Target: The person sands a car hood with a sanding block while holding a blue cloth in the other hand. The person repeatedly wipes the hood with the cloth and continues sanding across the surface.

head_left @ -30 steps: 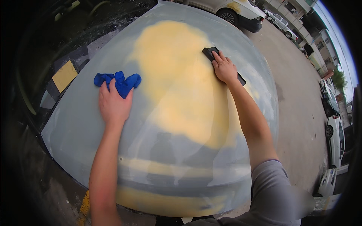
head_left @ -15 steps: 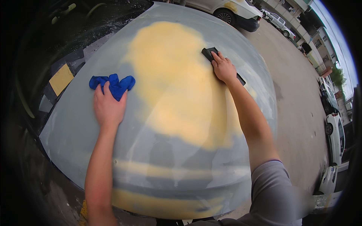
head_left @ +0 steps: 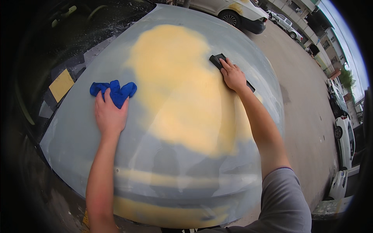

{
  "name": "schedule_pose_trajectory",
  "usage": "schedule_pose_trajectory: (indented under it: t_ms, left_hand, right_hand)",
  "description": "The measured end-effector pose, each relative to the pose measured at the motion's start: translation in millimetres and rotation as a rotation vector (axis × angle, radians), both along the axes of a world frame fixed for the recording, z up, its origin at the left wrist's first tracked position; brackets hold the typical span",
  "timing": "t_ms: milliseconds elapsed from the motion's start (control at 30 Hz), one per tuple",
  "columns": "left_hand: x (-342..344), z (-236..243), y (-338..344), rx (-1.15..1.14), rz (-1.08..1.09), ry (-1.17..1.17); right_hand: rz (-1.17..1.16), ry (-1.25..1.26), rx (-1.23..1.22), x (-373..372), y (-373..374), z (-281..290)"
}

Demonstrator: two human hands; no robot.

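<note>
A grey car hood (head_left: 74, 128) with a broad yellow filler patch (head_left: 182, 112) spreads out in front of me. My left hand (head_left: 110, 113) is closed on a crumpled blue cloth (head_left: 119, 93) and rests on the grey area left of the patch. My right hand (head_left: 234, 76) lies over a long black sanding block (head_left: 217, 61), fingers wrapped over it, at the patch's upper right edge. Both ends of the block show past the hand, while its underside against the hood is hidden.
At the left, a yellow sheet of sandpaper (head_left: 61, 85) and dark grey sheets lie by the windshield (head_left: 74, 35). A white car (head_left: 217, 9) stands close beyond the hood. More parked cars (head_left: 343, 134) line the paved yard (head_left: 307, 116) on the right.
The sanding block under my right hand has shifted slightly to the right across the hood. My left hand stays on the cloth in the same place. The whole view has tilted a little.
</note>
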State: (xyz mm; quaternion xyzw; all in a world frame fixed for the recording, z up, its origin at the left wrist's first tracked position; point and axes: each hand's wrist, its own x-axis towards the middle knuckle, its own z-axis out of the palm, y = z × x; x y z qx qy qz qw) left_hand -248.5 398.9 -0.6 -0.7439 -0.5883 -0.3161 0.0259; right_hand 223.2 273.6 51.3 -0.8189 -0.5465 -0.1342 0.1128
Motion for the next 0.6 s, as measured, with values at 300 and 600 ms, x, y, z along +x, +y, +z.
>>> schedule_pose_trajectory:
  t_ms: [300,600]
  left_hand:
    - [-29,-12,1,0.003,0.083,0.035]
    - [0,-5,2,-0.015,-0.019,0.000]
  right_hand:
    - [0.257,-0.032,0.003,-129,-173,-34]
    - [-0.033,0.006,0.019,-8,9,-10]
